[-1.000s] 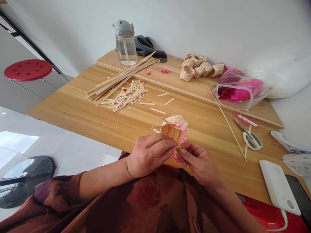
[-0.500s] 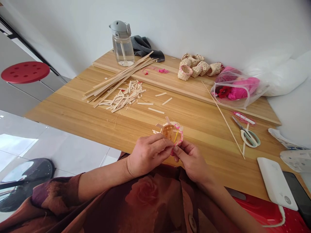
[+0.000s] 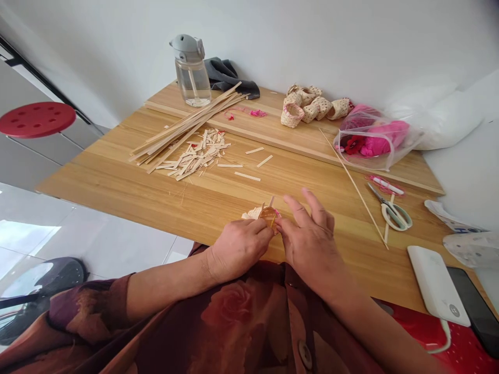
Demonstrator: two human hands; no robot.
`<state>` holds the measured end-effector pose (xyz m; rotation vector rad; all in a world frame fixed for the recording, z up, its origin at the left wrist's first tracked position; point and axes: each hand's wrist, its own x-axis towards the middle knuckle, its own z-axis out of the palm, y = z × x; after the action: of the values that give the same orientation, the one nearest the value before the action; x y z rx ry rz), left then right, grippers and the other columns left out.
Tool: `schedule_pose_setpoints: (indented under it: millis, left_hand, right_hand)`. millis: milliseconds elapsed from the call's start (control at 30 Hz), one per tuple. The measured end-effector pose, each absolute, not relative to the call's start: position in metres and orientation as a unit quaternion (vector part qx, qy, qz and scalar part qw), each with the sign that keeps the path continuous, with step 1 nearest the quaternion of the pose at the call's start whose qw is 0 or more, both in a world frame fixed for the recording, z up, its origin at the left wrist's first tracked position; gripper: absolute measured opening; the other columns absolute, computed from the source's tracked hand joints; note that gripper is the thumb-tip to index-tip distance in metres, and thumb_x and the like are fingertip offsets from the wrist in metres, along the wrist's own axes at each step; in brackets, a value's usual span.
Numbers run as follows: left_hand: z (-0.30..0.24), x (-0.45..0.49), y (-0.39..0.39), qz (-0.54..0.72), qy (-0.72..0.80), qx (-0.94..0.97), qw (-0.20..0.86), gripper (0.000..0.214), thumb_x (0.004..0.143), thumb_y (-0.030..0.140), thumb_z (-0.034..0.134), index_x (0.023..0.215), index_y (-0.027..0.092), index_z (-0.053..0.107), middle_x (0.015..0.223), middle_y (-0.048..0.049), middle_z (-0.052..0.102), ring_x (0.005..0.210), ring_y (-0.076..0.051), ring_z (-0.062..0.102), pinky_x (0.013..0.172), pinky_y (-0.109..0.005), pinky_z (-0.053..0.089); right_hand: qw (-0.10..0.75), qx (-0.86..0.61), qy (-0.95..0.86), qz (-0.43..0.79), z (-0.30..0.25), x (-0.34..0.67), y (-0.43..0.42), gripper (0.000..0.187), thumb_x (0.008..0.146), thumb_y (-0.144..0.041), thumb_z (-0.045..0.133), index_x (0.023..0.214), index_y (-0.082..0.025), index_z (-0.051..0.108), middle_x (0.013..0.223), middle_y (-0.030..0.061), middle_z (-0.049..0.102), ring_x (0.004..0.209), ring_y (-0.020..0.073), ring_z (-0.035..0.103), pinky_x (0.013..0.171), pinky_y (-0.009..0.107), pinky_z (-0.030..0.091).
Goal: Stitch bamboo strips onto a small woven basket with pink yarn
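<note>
A small woven basket (image 3: 267,212) of pale strips, with pink thread along its rim, is held at the table's front edge. My left hand (image 3: 242,244) is closed round its near left side and covers much of it. My right hand (image 3: 310,244) pinches the right part of the rim between thumb and forefinger, its other fingers raised and spread. A thin yellow stick-like piece (image 3: 272,222) shows at the basket's mouth; whether fingers grip it, I cannot tell. Loose strip ends poke up from the rim.
Long strips (image 3: 191,127) and short offcuts (image 3: 202,156) lie left. Woven baskets (image 3: 293,113) and a bag of pink thread (image 3: 374,137) sit at the back. Scissors (image 3: 394,214), a white power bank (image 3: 436,283) and a phone (image 3: 473,304) are right; a water bottle (image 3: 193,78) stands back left.
My right hand has turned palm-down and lifted its outer fingers away from under the basket. The basket has tilted and shifted slightly left, with more of it covered. The view has shifted a little.
</note>
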<state>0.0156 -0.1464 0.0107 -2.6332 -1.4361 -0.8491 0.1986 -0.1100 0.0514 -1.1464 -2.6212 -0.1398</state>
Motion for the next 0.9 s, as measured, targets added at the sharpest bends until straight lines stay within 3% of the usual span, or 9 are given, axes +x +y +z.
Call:
schedule_pose_setpoints:
  millis: [133, 300, 500, 567, 633, 667, 767, 833, 900]
  left_hand:
    - [0.008, 0.017, -0.147, -0.254, -0.455, -0.853, -0.010, 0.015, 0.094, 0.012, 0.050, 0.089, 0.017, 0.063, 0.081, -0.0011, 0.064, 0.070, -0.016, 0.061, 0.060, -0.028, 0.046]
    - [0.008, 0.013, -0.149, -0.275, -0.453, -0.846, -0.048, 0.012, 0.095, 0.016, 0.053, 0.095, 0.018, 0.064, 0.082, -0.0006, 0.067, 0.070, -0.015, 0.062, 0.062, -0.026, 0.046]
    - [0.005, 0.018, -0.156, -0.331, -0.434, -0.827, -0.137, 0.012, 0.089, 0.013, 0.055, 0.085, 0.018, 0.066, 0.078, -0.0006, 0.067, 0.067, -0.012, 0.061, 0.060, -0.022, 0.043]
    - [0.008, 0.018, -0.158, -0.345, -0.421, -0.820, -0.180, 0.013, 0.087, 0.012, 0.055, 0.083, 0.017, 0.067, 0.075, -0.0004, 0.067, 0.065, -0.011, 0.060, 0.059, -0.020, 0.042]
    - [0.014, 0.014, -0.157, -0.362, -0.444, -0.787, -0.230, 0.012, 0.086, 0.013, 0.058, 0.081, 0.016, 0.069, 0.070, 0.0008, 0.065, 0.060, -0.009, 0.056, 0.058, -0.019, 0.041]
    - [0.018, 0.011, -0.155, -0.363, -0.463, -0.763, -0.268, 0.011, 0.085, 0.014, 0.060, 0.080, 0.016, 0.069, 0.068, 0.0017, 0.065, 0.058, -0.007, 0.054, 0.057, -0.019, 0.040]
    - [0.031, 0.001, -0.146, -0.327, -0.511, -0.671, -0.427, 0.008, 0.083, 0.018, 0.065, 0.082, 0.016, 0.073, 0.066, 0.0027, 0.066, 0.052, -0.006, 0.049, 0.050, -0.018, 0.036]
    - [0.036, -0.005, -0.140, -0.298, -0.508, -0.614, -0.525, 0.011, 0.083, 0.024, 0.068, 0.084, 0.014, 0.073, 0.064, 0.0024, 0.065, 0.050, -0.006, 0.046, 0.047, -0.018, 0.032]
    - [0.038, -0.008, -0.135, -0.290, -0.491, -0.562, -0.599, 0.019, 0.081, 0.030, 0.072, 0.083, 0.012, 0.073, 0.061, 0.0023, 0.062, 0.049, -0.005, 0.045, 0.045, -0.018, 0.030]
  right_hand:
    - [0.116, -0.399, -0.909, 0.007, 0.037, 0.194, -0.109, 0.032, 0.092, -0.006, 0.048, 0.110, -0.018, 0.072, 0.150, 0.0104, 0.053, 0.149, 0.0369, 0.026, 0.105, 0.052, 0.036]
    - [0.257, -0.408, -0.864, 0.141, 0.022, 0.198, -0.101, 0.009, 0.089, -0.024, 0.064, 0.085, -0.021, 0.071, 0.125, 0.0076, 0.069, 0.135, 0.0328, 0.045, 0.112, 0.053, 0.036]
    - [0.399, -0.398, -0.802, 0.198, 0.034, 0.193, -0.097, 0.010, 0.092, -0.023, 0.062, 0.082, -0.021, 0.063, 0.120, 0.0088, 0.070, 0.129, 0.0272, 0.051, 0.112, 0.050, 0.038]
    - [0.457, -0.404, -0.753, 0.248, 0.047, 0.192, -0.095, 0.010, 0.094, -0.028, 0.062, 0.086, -0.022, 0.061, 0.119, 0.0080, 0.069, 0.122, 0.0251, 0.058, 0.104, 0.045, 0.046]
    - [0.454, -0.391, -0.692, 0.404, 0.057, 0.192, -0.094, 0.014, 0.098, -0.036, 0.059, 0.091, -0.024, 0.055, 0.104, 0.0058, 0.073, 0.098, 0.0203, 0.069, 0.075, 0.033, 0.055]
    - [0.433, -0.376, -0.652, 0.496, 0.060, 0.193, -0.093, 0.018, 0.099, -0.042, 0.055, 0.093, -0.025, 0.052, 0.092, 0.0033, 0.073, 0.082, 0.0179, 0.070, 0.060, 0.027, 0.052]
    - [0.375, -0.332, -0.543, 0.674, 0.066, 0.198, -0.087, 0.024, 0.101, -0.051, 0.048, 0.094, -0.028, 0.044, 0.060, -0.0066, 0.058, 0.047, 0.0128, 0.056, 0.039, 0.020, 0.033]
    - [0.375, -0.326, -0.537, 0.681, 0.068, 0.205, -0.080, 0.026, 0.100, -0.051, 0.050, 0.091, -0.028, 0.045, 0.053, -0.0096, 0.044, 0.039, 0.0095, 0.041, 0.039, 0.020, 0.028]
    - [0.371, -0.335, -0.609, 0.615, 0.070, 0.211, -0.072, 0.029, 0.100, -0.050, 0.051, 0.087, -0.025, 0.052, 0.053, -0.0085, 0.037, 0.042, 0.0083, 0.033, 0.043, 0.022, 0.026]
